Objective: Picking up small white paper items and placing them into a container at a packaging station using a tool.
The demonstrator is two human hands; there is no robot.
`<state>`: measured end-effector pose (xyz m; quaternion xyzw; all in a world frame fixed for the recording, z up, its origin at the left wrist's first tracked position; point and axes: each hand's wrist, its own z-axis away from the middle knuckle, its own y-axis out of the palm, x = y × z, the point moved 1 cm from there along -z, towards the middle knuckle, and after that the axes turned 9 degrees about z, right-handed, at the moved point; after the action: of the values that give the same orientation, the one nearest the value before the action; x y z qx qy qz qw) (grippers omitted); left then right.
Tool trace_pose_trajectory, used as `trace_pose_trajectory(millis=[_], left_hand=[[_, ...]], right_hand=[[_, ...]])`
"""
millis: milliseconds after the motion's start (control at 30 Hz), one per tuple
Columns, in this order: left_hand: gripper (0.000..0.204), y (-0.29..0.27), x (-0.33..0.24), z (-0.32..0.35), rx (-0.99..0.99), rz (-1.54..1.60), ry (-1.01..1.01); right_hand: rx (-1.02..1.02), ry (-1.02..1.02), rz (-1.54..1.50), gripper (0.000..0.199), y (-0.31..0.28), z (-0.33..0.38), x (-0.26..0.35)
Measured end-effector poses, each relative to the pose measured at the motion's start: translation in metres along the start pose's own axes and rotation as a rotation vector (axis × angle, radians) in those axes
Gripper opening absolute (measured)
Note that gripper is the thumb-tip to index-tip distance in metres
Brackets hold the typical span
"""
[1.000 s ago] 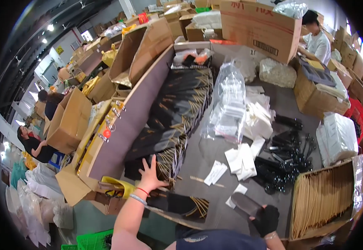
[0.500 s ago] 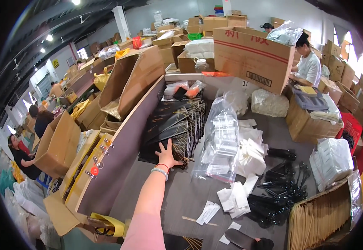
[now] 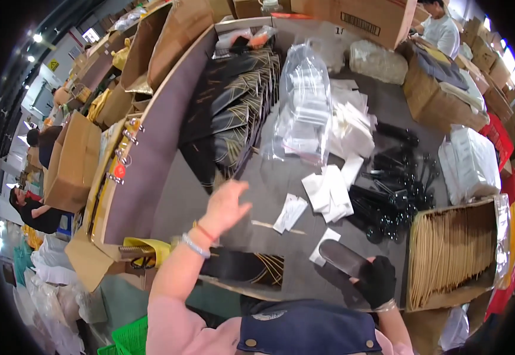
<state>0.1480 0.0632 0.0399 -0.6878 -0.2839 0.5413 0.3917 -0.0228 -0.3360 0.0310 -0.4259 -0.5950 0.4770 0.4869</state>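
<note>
My bare left hand [image 3: 227, 206] is over the tabletop, index finger and thumb apart. It is at the near end of a fanned stack of black packages with gold lines [image 3: 234, 112]. One black package [image 3: 197, 163] sticks out slantwise from the stack and reaches my left hand; I cannot make out whether hidden fingers touch it. My right hand [image 3: 377, 283], in a black glove, is closed on a dark, flat, round-ended paddle-shaped thing [image 3: 341, 255], above a white slip [image 3: 325, 247]. Another black package with gold lines [image 3: 242, 269] lies by the near table edge.
A clear bag of white packets [image 3: 305, 112], loose white slips [image 3: 328, 192] and a heap of glossy black long-handled things [image 3: 388, 189] cover the table's middle. At the right stands a box of tan sheets [image 3: 453, 254]. A raised board [image 3: 145, 154] borders the left. Co-workers are farther off.
The view has tipped down. My left hand has come off the stack toward me, and one black package now slants out toward it. My right hand shows more fully, still with the dark paddle-shaped thing.
</note>
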Motion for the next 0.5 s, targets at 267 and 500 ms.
trace_pose_trajectory(millis=[267,500], left_hand=[[0.07,0.056,-0.092,0.133,0.03,0.072,-0.174],[0.088,0.095,-0.077,0.152,-0.042,0.134,-0.287]], right_hand=[[0.121,-0.058,-0.092,0.059,-0.019,-0.007,0.021],[0.184,-0.166,-0.054,0.06,-0.023,-0.014,0.034]])
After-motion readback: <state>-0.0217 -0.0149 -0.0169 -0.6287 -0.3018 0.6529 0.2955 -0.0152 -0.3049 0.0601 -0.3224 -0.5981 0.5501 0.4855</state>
